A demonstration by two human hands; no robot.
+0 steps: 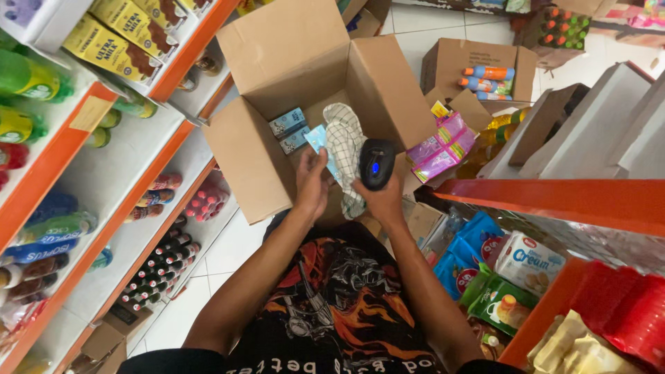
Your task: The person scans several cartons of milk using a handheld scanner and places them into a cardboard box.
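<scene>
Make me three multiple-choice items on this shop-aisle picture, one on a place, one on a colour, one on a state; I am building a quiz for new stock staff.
1. Where is the checked cloth?
A. on a shelf
B. draped from the open cardboard box
C. on the floor

2. What colour is the small carton in the left hand?
A. light blue
B. red
C. yellow

3. What does the right hand do?
A. hangs empty
B. holds a black handheld scanner
C. grips a bottle

Answers: 1 B, the cloth hangs over the box front; 2 A, the small carton is pale blue; 3 B, the scanner's blue light shows above the fingers.
</scene>
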